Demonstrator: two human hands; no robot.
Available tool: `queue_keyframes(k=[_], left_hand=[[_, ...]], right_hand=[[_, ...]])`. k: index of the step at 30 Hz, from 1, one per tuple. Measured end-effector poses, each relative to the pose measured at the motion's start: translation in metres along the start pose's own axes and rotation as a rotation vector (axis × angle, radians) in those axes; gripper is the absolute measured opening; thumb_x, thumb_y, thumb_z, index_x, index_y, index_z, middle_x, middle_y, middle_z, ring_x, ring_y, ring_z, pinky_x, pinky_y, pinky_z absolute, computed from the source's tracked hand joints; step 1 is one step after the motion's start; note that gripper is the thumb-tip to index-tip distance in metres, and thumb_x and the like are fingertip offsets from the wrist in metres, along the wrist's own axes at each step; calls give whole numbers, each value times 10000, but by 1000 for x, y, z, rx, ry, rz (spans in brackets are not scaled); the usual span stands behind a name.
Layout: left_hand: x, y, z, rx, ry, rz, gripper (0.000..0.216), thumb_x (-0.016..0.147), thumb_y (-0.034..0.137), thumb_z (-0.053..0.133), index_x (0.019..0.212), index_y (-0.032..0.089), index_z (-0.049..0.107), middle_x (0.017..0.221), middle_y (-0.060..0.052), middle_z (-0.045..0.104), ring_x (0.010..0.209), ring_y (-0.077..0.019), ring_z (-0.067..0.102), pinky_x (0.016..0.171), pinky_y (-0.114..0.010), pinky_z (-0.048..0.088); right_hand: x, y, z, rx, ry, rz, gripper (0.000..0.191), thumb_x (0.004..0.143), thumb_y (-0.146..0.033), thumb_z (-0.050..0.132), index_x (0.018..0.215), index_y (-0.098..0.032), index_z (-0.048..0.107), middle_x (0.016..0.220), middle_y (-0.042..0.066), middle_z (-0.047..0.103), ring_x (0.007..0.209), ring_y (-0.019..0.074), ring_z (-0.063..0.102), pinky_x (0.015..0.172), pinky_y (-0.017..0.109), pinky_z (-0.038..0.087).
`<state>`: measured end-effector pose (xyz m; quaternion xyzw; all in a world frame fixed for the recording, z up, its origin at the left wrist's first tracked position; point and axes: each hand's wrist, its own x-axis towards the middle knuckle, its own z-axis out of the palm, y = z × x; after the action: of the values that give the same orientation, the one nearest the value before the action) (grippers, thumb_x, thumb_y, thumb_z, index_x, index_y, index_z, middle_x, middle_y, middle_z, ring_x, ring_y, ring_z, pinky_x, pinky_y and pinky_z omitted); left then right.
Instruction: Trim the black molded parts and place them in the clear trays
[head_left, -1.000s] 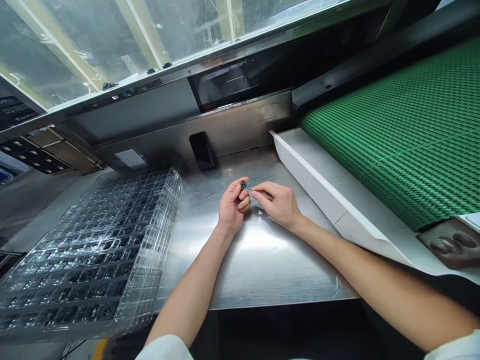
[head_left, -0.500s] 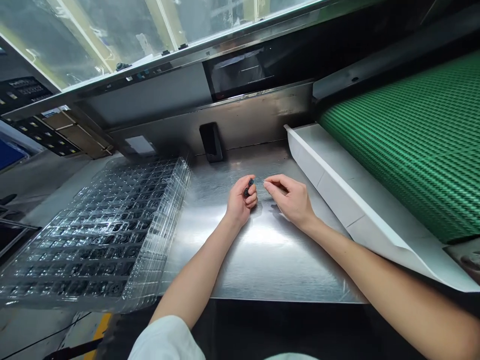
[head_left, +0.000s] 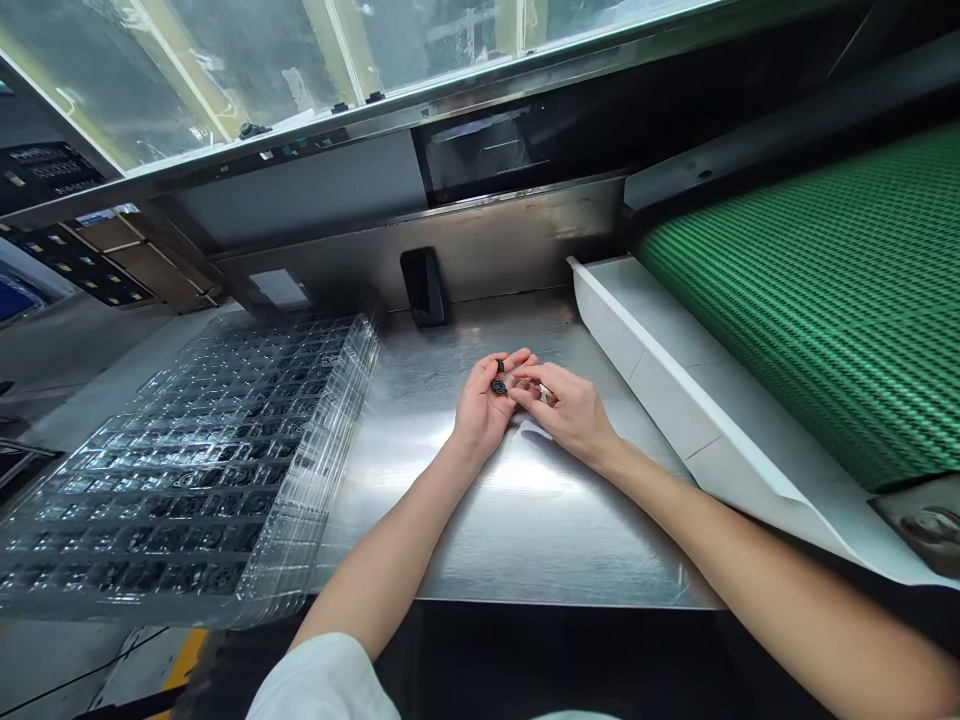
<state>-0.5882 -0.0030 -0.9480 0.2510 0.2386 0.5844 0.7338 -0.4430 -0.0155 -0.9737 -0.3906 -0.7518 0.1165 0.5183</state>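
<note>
Palm up above the metal worktop, my left hand holds two small black round parts. One black round part lies face up on the fingers with a spoked pattern. The other part sits on edge near the thumb tip. My right hand is closed in a pinch right beside the left fingers, and the two hands seem to touch. A small pale spot shows between the right fingers; what it is I cannot make out.
Stacked clear plastic trays with black round parts in their pockets stand at left. A black phone-like object leans on the back panel. A white chute edge and a green conveyor belt run along the right.
My left hand has turned palm up and its fingers have loosened around the black parts. My right hand has moved left and down to meet it.
</note>
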Motion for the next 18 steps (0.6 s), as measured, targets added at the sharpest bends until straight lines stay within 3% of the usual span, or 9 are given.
queue_keyframes(k=[6, 12, 15, 18], left_hand=[[-3, -5, 1, 63, -38, -19, 53, 1040, 174, 533, 1001, 184, 567, 1283, -142, 740, 1282, -263, 686, 864, -300, 550], [0, -9, -4, 100, -45, -24, 39, 1036, 184, 539, 1006, 189, 564, 1292, -150, 739, 1228, -254, 706, 857, -306, 547], [5, -7, -9, 153, 24, 20, 74, 962, 184, 628, 1005, 191, 569, 1184, -131, 766, 1029, -233, 743, 854, -341, 565], [7, -3, -10, 216, 83, 47, 167, 869, 150, 684, 1017, 175, 609, 955, -61, 746, 766, -154, 693, 747, -294, 570]], right_hand=[[-4, 9, 4, -41, -23, -17, 234, 1003, -278, 656, 1213, -235, 750, 1124, 56, 757, 892, 207, 700, 763, 321, 513], [-5, 4, 5, 1, -85, 24, 169, 969, -230, 623, 1064, -232, 763, 1033, 34, 764, 849, 196, 676, 753, 319, 480], [-1, -4, 1, 48, -40, 83, 140, 966, -285, 635, 1006, -217, 751, 941, 28, 741, 749, 175, 622, 699, 310, 449], [6, -12, -5, 115, 89, 217, 186, 946, -393, 697, 941, -212, 739, 829, 8, 704, 643, 150, 546, 645, 298, 424]])
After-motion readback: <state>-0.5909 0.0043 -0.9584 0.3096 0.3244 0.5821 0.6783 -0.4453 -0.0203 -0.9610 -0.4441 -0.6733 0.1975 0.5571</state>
